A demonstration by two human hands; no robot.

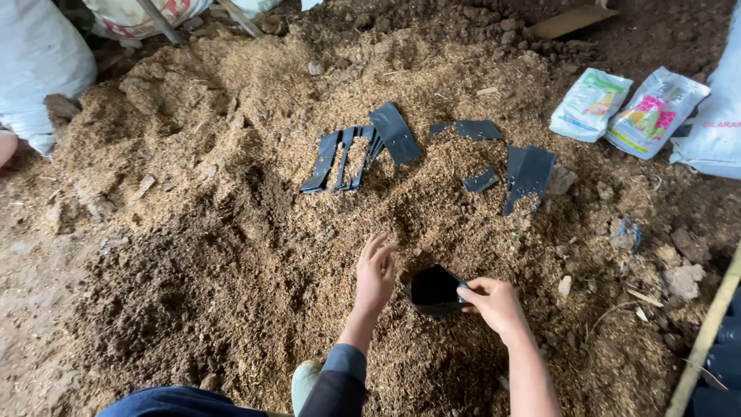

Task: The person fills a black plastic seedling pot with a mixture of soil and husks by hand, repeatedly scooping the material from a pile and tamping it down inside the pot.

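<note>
The right hand (498,303) pinches the rim of one small black plastic planting bag (434,291), held open on the brown soil-and-sawdust heap (231,232); its interior looks dark, fill level unclear. The left hand (376,272) rests open, grip released, beside it. Roughly eight flat black bags (395,133) lie unfilled beyond. Two printed white sachets (590,104) lie far right.

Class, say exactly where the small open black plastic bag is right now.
The small open black plastic bag sits low in the head view, centre-right, on the sawdust-soil heap, pinched by the right hand, beside the left hand.
</note>
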